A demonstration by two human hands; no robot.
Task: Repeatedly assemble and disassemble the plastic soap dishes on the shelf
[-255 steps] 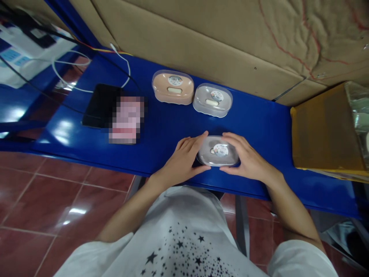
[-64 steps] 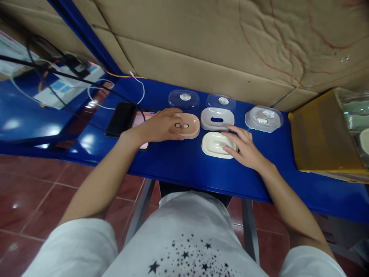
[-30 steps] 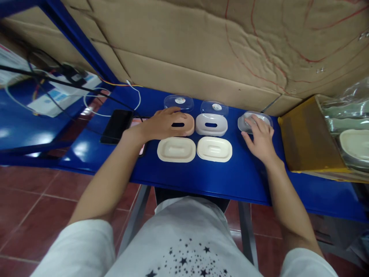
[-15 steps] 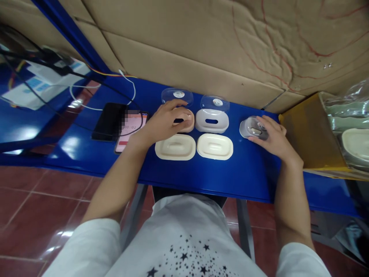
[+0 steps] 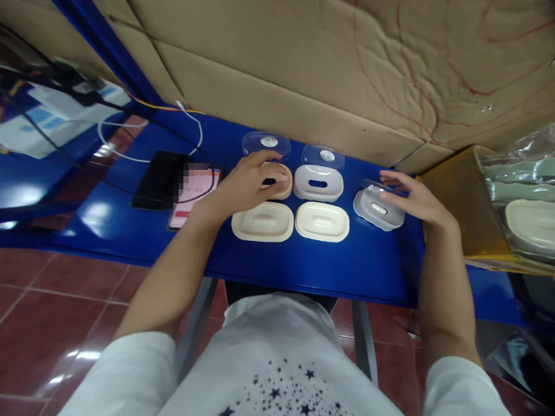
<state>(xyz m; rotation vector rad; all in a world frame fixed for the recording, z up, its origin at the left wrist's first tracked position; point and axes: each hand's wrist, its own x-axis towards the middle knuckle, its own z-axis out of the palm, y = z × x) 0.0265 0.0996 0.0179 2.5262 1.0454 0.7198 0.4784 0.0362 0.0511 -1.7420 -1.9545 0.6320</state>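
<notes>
My left hand (image 5: pixel 251 182): fingers spread apart over peach dish (image 5: pixel 284 172), behind cream tray (image 5: pixel 262 222). My right hand (image 5: pixel 414 201): thumb and fingers pinch clear lid (image 5: pixel 373 186), just above grey dish (image 5: pixel 382 217) on blue table (image 5: pixel 321 266), near cardboard box (image 5: pixel 446 216).

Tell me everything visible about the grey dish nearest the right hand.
The grey dish is oval, smooth, seemingly plastic, with a wavy lower edge. A cream piece shows through its central slot. It rests slantwise on the blue table, left of the cardboard box. A clear lid by the right hand overlaps its far side in view; whether they touch is unclear.
</notes>
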